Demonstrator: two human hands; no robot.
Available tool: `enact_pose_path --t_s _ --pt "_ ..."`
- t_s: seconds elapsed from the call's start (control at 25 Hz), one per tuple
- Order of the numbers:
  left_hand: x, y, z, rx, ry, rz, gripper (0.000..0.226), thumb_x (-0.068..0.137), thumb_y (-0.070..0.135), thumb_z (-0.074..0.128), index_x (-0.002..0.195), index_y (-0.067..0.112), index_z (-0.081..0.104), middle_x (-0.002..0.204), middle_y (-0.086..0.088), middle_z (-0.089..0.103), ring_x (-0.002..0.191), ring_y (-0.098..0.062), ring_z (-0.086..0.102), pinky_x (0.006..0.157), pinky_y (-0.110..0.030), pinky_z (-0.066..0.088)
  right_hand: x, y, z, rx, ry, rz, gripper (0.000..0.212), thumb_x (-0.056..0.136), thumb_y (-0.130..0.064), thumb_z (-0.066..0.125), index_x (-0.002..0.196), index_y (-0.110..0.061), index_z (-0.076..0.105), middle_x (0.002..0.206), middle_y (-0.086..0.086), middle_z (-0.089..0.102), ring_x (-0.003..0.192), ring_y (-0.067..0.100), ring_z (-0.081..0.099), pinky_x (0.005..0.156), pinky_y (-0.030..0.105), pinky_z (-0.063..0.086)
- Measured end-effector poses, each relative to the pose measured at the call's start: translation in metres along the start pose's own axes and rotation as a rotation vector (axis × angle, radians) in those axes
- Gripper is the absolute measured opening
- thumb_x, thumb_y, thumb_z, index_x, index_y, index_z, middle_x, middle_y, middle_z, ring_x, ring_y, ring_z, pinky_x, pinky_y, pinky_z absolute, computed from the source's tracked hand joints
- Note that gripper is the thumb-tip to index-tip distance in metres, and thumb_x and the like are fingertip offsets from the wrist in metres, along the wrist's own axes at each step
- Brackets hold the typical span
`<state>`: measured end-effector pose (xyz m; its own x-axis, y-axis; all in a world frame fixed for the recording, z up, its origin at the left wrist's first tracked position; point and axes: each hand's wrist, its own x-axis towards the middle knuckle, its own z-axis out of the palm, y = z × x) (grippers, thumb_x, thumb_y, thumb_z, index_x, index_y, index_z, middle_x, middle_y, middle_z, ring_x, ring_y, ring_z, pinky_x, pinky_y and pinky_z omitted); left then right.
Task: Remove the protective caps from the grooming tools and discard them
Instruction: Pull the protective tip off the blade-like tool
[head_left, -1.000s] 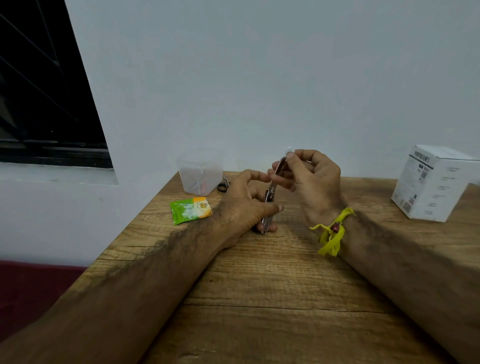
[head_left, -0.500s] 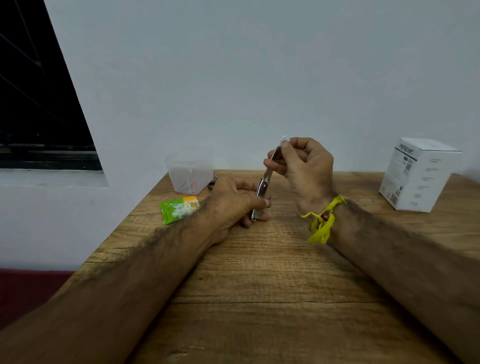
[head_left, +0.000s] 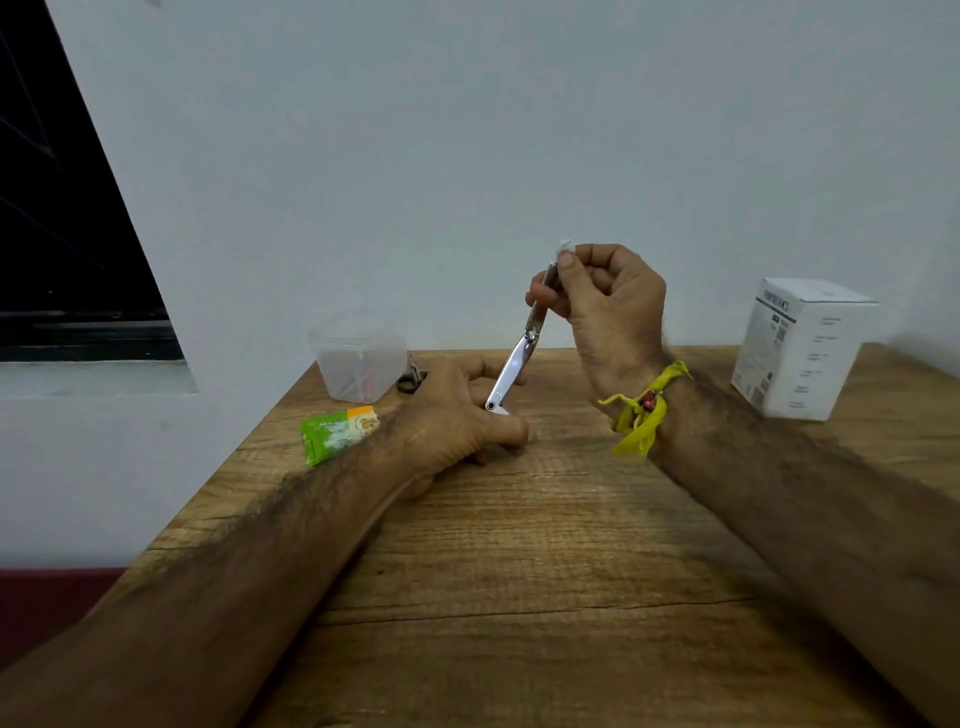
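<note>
The right hand (head_left: 605, 306) pinches the small white cap (head_left: 565, 246) atop the grooming tool (head_left: 519, 353); the left hand (head_left: 467, 415) grips its lower end. On the table (head_left: 519, 545), a clear container (head_left: 358, 356) (contents blurred) and green sachet (head_left: 338, 431) lie at ten o'clock, a white box (head_left: 802, 345) at two.

Right hand (head_left: 608, 306) raised above wooden surface (head_left: 519, 545), pinches small white cap (head_left: 565, 246) at upper end of slim metal grooming tool (head_left: 519, 353). Tool tilted, lower end at left hand (head_left: 462, 421), which rests on surface. Yellow thread band (head_left: 641, 415) on right wrist. Clear plastic container (head_left: 358, 358), green sachet (head_left: 337, 432) far left; white box (head_left: 805, 345) far right.
</note>
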<state>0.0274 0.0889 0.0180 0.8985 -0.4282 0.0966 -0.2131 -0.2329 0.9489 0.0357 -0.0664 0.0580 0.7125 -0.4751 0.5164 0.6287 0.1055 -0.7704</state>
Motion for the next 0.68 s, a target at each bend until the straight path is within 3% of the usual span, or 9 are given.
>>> enact_pose_path --t_s 0.2,0.32,0.4,0.52,0.6,0.68 --pt "0.000 0.006 -0.011 0.227 -0.178 0.047 0.044 0.079 0.003 0.067 0.119 0.020 0.061 0.068 -0.003 0.063 0.069 -0.023 0.065 0.068 -0.040 0.054 0.002 0.003 -0.007 -0.052 -0.034 0.015 0.006 0.100 -0.003 0.058 0.099 0.003 0.058 0.072 0.012 0.068 0.060 0.019 0.069 0.062 0.026 0.058" --pt "-0.003 0.014 -0.012 0.352 -0.223 0.012 0.039 0.088 0.005 0.057 0.123 0.024 0.058 0.070 0.001 0.056 0.063 -0.009 0.056 0.068 -0.033 0.051 0.004 0.004 -0.008 -0.067 -0.058 0.024 0.008 0.100 -0.004 0.058 0.099 0.003 0.058 0.072 0.012 0.068 0.058 0.018 0.068 0.064 0.028 0.059" --pt "-0.001 0.017 -0.009 0.394 -0.252 -0.039 0.039 0.090 0.006 0.051 0.125 0.023 0.057 0.067 0.003 0.057 0.061 -0.008 0.054 0.065 -0.031 0.048 0.004 0.003 -0.008 -0.078 -0.076 0.027 0.007 0.100 -0.006 0.059 0.094 -0.002 0.059 0.070 0.010 0.070 0.057 0.017 0.068 0.065 0.030 0.060" --pt "0.006 0.016 -0.008 0.236 -0.309 -0.130 0.040 0.092 0.007 0.046 0.129 0.018 0.055 0.063 -0.003 0.066 0.056 -0.015 0.061 0.055 -0.028 0.045 0.003 0.001 -0.007 -0.065 -0.101 0.030 0.006 0.099 -0.005 0.060 0.094 -0.003 0.060 0.070 0.009 0.070 0.056 0.016 0.068 0.065 0.028 0.059" --pt "0.009 0.010 -0.009 -0.034 -0.187 -0.074 0.028 0.102 0.022 0.045 0.125 0.015 0.060 0.087 -0.011 0.076 0.074 -0.023 0.072 0.057 -0.029 0.050 0.001 0.001 -0.004 -0.045 -0.115 0.028 0.004 0.099 -0.004 0.059 0.096 -0.001 0.060 0.071 0.010 0.070 0.058 0.017 0.069 0.066 0.029 0.059" --pt "0.006 0.005 -0.008 -0.212 -0.034 0.006 0.025 0.104 0.025 0.051 0.120 0.013 0.065 0.098 -0.012 0.077 0.080 -0.023 0.074 0.060 -0.030 0.051 -0.004 0.002 0.000 -0.028 -0.144 0.033 0.005 0.099 -0.005 0.059 0.097 -0.001 0.061 0.072 0.010 0.071 0.062 0.019 0.070 0.069 0.030 0.059"
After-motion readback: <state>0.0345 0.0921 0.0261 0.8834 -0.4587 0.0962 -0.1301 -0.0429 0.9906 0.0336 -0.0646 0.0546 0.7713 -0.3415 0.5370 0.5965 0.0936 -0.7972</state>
